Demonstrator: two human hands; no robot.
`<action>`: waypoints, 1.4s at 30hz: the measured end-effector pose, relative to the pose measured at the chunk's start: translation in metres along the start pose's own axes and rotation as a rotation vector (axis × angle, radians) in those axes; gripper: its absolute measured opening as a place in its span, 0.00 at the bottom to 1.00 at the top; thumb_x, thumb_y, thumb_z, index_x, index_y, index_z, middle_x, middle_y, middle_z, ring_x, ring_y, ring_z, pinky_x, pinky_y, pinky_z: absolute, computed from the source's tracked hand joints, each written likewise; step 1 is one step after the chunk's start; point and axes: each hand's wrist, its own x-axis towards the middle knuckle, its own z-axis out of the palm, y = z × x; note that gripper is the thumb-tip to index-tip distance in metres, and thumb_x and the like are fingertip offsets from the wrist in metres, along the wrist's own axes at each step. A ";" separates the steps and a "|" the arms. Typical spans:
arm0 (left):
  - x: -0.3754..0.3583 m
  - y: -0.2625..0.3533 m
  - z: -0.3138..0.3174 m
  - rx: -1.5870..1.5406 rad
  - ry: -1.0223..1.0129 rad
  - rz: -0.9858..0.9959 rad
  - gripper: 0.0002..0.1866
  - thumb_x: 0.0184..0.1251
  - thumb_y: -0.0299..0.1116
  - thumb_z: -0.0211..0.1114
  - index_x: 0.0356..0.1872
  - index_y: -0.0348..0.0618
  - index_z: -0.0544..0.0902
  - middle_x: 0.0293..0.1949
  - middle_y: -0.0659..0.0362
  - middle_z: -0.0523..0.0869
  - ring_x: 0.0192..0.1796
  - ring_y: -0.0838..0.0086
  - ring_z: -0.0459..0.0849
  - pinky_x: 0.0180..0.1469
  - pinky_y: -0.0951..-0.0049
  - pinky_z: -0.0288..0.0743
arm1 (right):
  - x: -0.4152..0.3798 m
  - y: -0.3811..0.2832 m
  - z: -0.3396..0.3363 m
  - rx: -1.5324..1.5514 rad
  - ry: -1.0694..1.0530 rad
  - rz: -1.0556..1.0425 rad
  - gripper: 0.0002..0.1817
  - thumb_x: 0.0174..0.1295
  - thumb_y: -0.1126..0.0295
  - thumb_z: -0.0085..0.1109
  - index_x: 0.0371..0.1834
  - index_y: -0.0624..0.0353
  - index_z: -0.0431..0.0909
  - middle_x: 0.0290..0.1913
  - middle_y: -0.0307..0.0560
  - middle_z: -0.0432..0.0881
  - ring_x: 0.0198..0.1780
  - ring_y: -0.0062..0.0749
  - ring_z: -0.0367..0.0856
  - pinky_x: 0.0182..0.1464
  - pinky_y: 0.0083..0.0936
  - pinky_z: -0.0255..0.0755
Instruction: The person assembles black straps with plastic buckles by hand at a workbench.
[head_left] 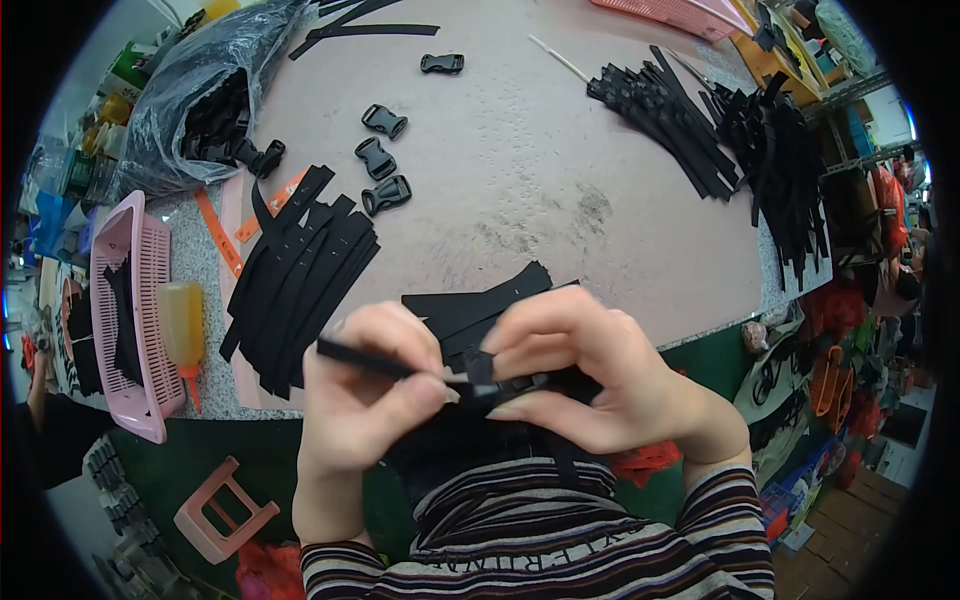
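Close in front of my striped top, both hands meet over a small dark piece. My left hand (372, 390) pinches a black webbing strap (362, 360), whose free end sticks out to the left. Between the thumb and fingers of my right hand (590, 370) is a black buckle (482, 372), partly hidden by the fingertips. The strap's other end reaches the buckle; whether it passes through a slot cannot be made out. Just beyond my hands lie a few flat black straps (490, 300), partly covered by them.
Several loose black buckles (376, 157) lie left of centre, beside a fanned strap pile (305, 270). A plastic bag (170, 120) of buckles stands behind. More strap bundles (670, 125) lie at right. Left are a pink basket (155, 260) and a yellow bottle (181, 325).
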 end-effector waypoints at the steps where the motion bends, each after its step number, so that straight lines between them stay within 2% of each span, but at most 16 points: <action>1: 0.001 0.002 0.000 0.157 -0.034 0.163 0.09 0.59 0.23 0.75 0.38 0.36 0.83 0.39 0.53 0.82 0.37 0.74 0.84 0.40 0.76 0.79 | -0.001 -0.001 -0.002 -0.023 0.005 -0.009 0.14 0.60 0.76 0.72 0.46 0.64 0.78 0.38 0.47 0.88 0.40 0.37 0.91 0.41 0.24 0.82; 2: -0.004 0.012 0.000 0.278 -0.014 0.150 0.09 0.54 0.22 0.77 0.34 0.38 0.85 0.45 0.49 0.84 0.43 0.70 0.85 0.46 0.72 0.81 | -0.001 -0.006 -0.007 -0.103 -0.037 -0.036 0.14 0.60 0.76 0.72 0.46 0.63 0.78 0.36 0.46 0.88 0.39 0.37 0.91 0.40 0.25 0.82; 5: -0.005 0.021 0.014 0.343 0.072 0.175 0.09 0.54 0.22 0.77 0.35 0.37 0.85 0.53 0.44 0.85 0.47 0.67 0.87 0.50 0.70 0.81 | 0.003 -0.011 -0.011 -0.326 -0.131 -0.136 0.16 0.57 0.76 0.73 0.49 0.60 0.81 0.33 0.44 0.86 0.35 0.38 0.89 0.38 0.28 0.80; 6: -0.003 0.025 0.018 0.316 0.104 0.130 0.09 0.54 0.21 0.76 0.36 0.36 0.85 0.54 0.41 0.86 0.48 0.65 0.88 0.51 0.69 0.81 | 0.004 -0.011 -0.012 -0.391 -0.160 -0.174 0.17 0.57 0.77 0.73 0.49 0.59 0.82 0.33 0.44 0.86 0.35 0.38 0.88 0.37 0.29 0.80; 7: -0.003 0.027 0.017 0.286 0.096 0.079 0.09 0.55 0.21 0.76 0.36 0.36 0.85 0.52 0.42 0.87 0.47 0.66 0.88 0.51 0.70 0.81 | 0.004 -0.011 -0.012 -0.454 -0.189 -0.213 0.17 0.56 0.77 0.73 0.50 0.59 0.83 0.33 0.43 0.86 0.35 0.38 0.88 0.37 0.29 0.80; 9: -0.004 0.030 0.015 0.225 0.080 -0.020 0.08 0.55 0.20 0.75 0.36 0.35 0.85 0.46 0.44 0.89 0.46 0.67 0.89 0.50 0.71 0.81 | 0.003 -0.010 -0.011 -0.357 -0.172 -0.172 0.19 0.56 0.77 0.74 0.52 0.60 0.85 0.38 0.46 0.88 0.36 0.39 0.88 0.38 0.29 0.80; 10: -0.004 0.030 0.016 0.178 0.087 -0.015 0.08 0.57 0.19 0.74 0.36 0.33 0.84 0.39 0.48 0.90 0.43 0.69 0.89 0.49 0.73 0.81 | 0.003 -0.009 -0.010 -0.289 -0.160 -0.152 0.19 0.56 0.77 0.74 0.52 0.61 0.85 0.39 0.47 0.89 0.36 0.39 0.88 0.38 0.29 0.80; 16: -0.001 0.037 0.018 0.047 0.154 -0.192 0.07 0.58 0.18 0.74 0.35 0.33 0.84 0.37 0.50 0.90 0.38 0.73 0.89 0.46 0.74 0.81 | 0.002 -0.006 -0.010 -0.125 -0.148 -0.092 0.19 0.57 0.78 0.74 0.53 0.64 0.85 0.44 0.51 0.90 0.38 0.39 0.90 0.38 0.27 0.81; 28: 0.002 0.038 0.018 0.116 0.192 -0.173 0.08 0.54 0.19 0.76 0.28 0.34 0.82 0.32 0.51 0.90 0.35 0.75 0.89 0.41 0.76 0.81 | 0.001 -0.003 -0.010 -0.034 -0.135 -0.048 0.18 0.59 0.79 0.72 0.53 0.67 0.84 0.43 0.51 0.90 0.41 0.33 0.91 0.43 0.24 0.83; 31: 0.001 0.030 0.012 0.228 0.141 -0.041 0.12 0.53 0.18 0.76 0.36 0.33 0.81 0.33 0.52 0.89 0.35 0.75 0.88 0.40 0.76 0.81 | 0.002 -0.003 -0.010 -0.023 -0.127 -0.025 0.17 0.60 0.78 0.72 0.53 0.67 0.84 0.42 0.50 0.90 0.40 0.31 0.91 0.43 0.22 0.82; 34: -0.001 0.023 0.017 0.129 0.186 0.015 0.22 0.52 0.16 0.75 0.48 0.33 0.77 0.33 0.53 0.89 0.34 0.76 0.88 0.41 0.77 0.81 | 0.004 -0.007 -0.008 0.037 -0.116 0.013 0.15 0.62 0.75 0.71 0.50 0.67 0.84 0.39 0.48 0.89 0.38 0.29 0.90 0.41 0.21 0.80; 37: 0.001 0.016 0.015 0.255 0.099 0.134 0.31 0.56 0.17 0.73 0.60 0.31 0.69 0.34 0.53 0.89 0.35 0.76 0.88 0.42 0.77 0.81 | 0.007 -0.017 -0.005 -0.015 -0.118 0.052 0.11 0.64 0.73 0.69 0.47 0.67 0.83 0.36 0.47 0.89 0.35 0.25 0.87 0.38 0.21 0.78; 39: 0.005 0.026 0.016 -0.100 0.086 -0.158 0.28 0.64 0.22 0.68 0.64 0.28 0.68 0.34 0.50 0.89 0.36 0.73 0.88 0.43 0.76 0.82 | 0.007 -0.018 -0.005 -0.020 -0.120 0.061 0.09 0.66 0.72 0.68 0.45 0.66 0.83 0.34 0.46 0.88 0.33 0.23 0.84 0.36 0.20 0.76; 40: 0.008 0.018 0.008 -0.426 0.024 -0.241 0.29 0.71 0.28 0.63 0.67 0.26 0.64 0.34 0.47 0.89 0.36 0.70 0.89 0.42 0.74 0.84 | 0.006 -0.017 -0.005 0.014 -0.119 0.056 0.09 0.67 0.72 0.67 0.44 0.66 0.83 0.34 0.45 0.88 0.32 0.21 0.83 0.35 0.20 0.75; 41: 0.008 0.017 0.006 -0.562 -0.031 -0.272 0.24 0.73 0.32 0.61 0.62 0.24 0.71 0.34 0.47 0.89 0.34 0.69 0.89 0.41 0.73 0.84 | 0.006 -0.016 -0.006 0.048 -0.118 0.051 0.08 0.68 0.72 0.66 0.43 0.66 0.82 0.33 0.45 0.88 0.31 0.20 0.81 0.35 0.19 0.73; 42: 0.006 0.015 0.005 -0.440 -0.041 -0.285 0.21 0.72 0.33 0.62 0.56 0.25 0.75 0.33 0.47 0.89 0.33 0.70 0.89 0.40 0.73 0.84 | 0.006 -0.017 -0.007 0.098 -0.126 0.099 0.08 0.68 0.72 0.65 0.43 0.66 0.82 0.33 0.44 0.87 0.31 0.19 0.81 0.35 0.19 0.73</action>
